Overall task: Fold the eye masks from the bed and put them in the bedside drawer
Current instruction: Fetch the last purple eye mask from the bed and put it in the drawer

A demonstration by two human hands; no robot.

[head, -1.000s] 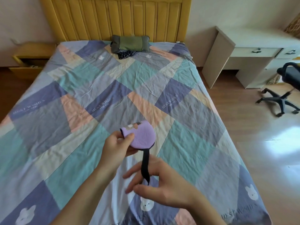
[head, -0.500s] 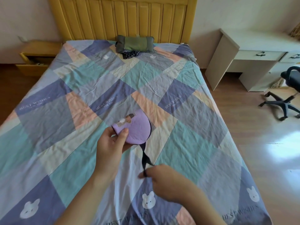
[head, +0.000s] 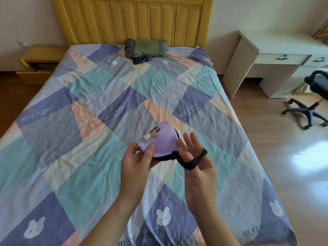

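Note:
A folded purple eye mask [head: 162, 139] with a small brown animal print is held above the bed's middle. My left hand [head: 137, 161] pinches its lower left edge between thumb and fingers. The mask's black strap [head: 192, 162] loops around my right hand [head: 196, 159], whose fingers are spread upward beside the mask. A dark patterned eye mask [head: 140, 59] lies near the headboard, partly under a green pillow [head: 145, 49]. The yellow bedside cabinet's drawer [head: 34, 71] stands pulled out at the far left.
The patchwork bedspread [head: 88, 107] covers the whole bed, with the yellow headboard [head: 133, 20] behind. A white desk [head: 276, 55] stands at the right, and a black office chair [head: 314, 96] sits on the wooden floor.
My right hand rose from below the mask to its right side, and the strap that hung straight down now wraps around that hand. The mask shifted slightly right and forward.

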